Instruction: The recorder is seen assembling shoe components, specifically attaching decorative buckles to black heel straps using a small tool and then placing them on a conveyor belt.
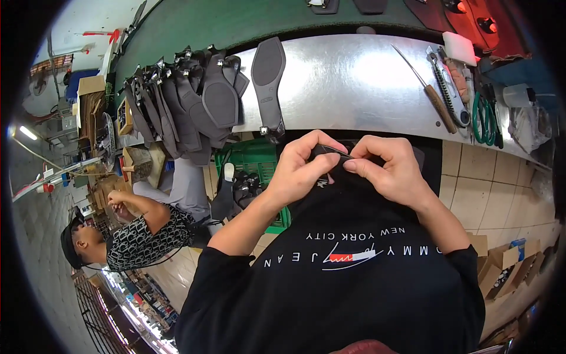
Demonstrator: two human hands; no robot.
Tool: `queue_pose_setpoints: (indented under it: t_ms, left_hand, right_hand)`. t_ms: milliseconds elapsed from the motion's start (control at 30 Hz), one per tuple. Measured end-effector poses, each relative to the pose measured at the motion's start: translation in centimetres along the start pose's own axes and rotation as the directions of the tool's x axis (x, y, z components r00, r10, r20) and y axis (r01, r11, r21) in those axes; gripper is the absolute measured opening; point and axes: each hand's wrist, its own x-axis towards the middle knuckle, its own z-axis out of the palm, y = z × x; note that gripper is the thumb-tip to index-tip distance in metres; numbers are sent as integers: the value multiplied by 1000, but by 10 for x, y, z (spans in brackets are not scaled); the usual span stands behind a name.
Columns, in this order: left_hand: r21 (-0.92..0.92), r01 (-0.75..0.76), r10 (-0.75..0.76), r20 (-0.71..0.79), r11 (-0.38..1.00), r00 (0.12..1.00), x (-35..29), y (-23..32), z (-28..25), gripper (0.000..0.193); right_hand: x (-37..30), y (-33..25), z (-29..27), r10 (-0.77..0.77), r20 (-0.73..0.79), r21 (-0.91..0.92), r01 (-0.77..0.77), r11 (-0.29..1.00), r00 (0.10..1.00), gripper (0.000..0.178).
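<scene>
Close to my body, just in front of the bench edge, both hands pinch a thin dark strap [335,151]. My left hand [302,171] is closed on its left end, thumb and forefinger pressed together. Fingertips of my right hand [386,168] grip the same strap from the other side. Whatever the strap belongs to is mostly hidden behind my hands and against my black shirt. Lying on the bench beyond my left hand is a dark sandal [268,82], sole up, with a shiny ornament at its near end.
Many similar sandals [183,100] are piled at the bench's left. On the metal bench [342,76], right side, lie a wooden-handled awl [439,106], a utility knife [448,88] and green-handled scissors [484,118]. A green crate [259,154] stands below. Another person [147,230] sits at left.
</scene>
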Motion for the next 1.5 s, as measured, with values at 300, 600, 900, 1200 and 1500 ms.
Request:
queue_pose_setpoints:
  t_ms: [300,600,900,1200,1500]
  left_hand:
    - [-740,-27,-245,-257,673,935,6,-26,-48,37]
    - [-964,30,-280,-47,265,959,20,-48,-36,23]
    - [-969,48,-386,-50,240,921,40,-21,7,16]
    - [-929,119,-376,-23,349,926,35,-32,11,18]
    - [-543,-376,-9,-577,751,817,48,-29,11,49]
  right_hand:
    - [46,21,-53,-623,-458,-685,195,702,634,35]
    - [44,69,-55,-493,-435,-687,76,723,753,15]
    - [3,13,25,119,-38,350,-98,932,992,53]
    - [6,40,31,71,-182,361,-1,933,981,29]
    - [2,10,35,250,172,529,-303,793,953,46]
